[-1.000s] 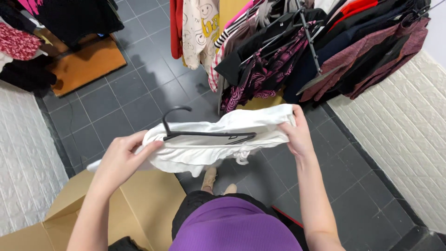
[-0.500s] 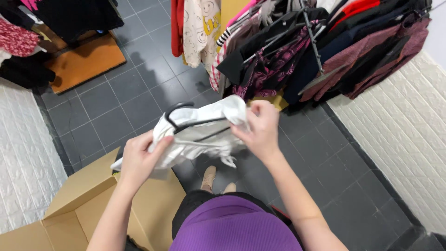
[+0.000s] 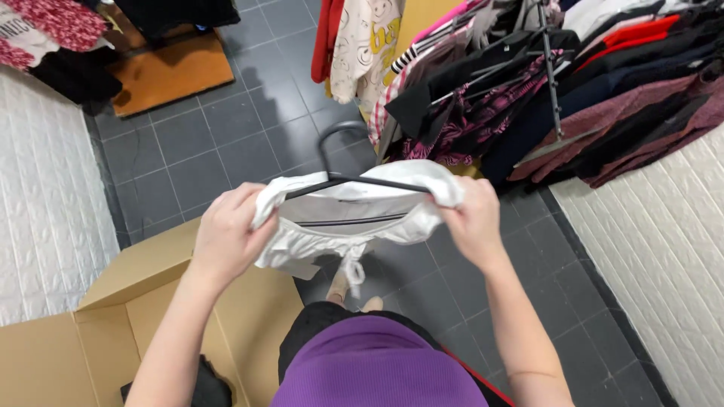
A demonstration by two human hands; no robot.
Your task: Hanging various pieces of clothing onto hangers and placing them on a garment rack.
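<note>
Head view: left hand (image 3: 226, 234) and right hand (image 3: 471, 218) each clench one end of a white garment (image 3: 354, 215), held chest-high over the grey tiled floor (image 3: 226, 143). A black hanger (image 3: 354, 177) sits inside it, hook upward. An open cardboard box (image 3: 136, 301) lies lower left; a clothes rack (image 3: 550, 75) stands beyond.

White garment on a black hanger

Left hand (image 3: 226, 237) and right hand (image 3: 471, 218) grip the white garment (image 3: 354, 215) over the black hanger (image 3: 354, 181).
</note>
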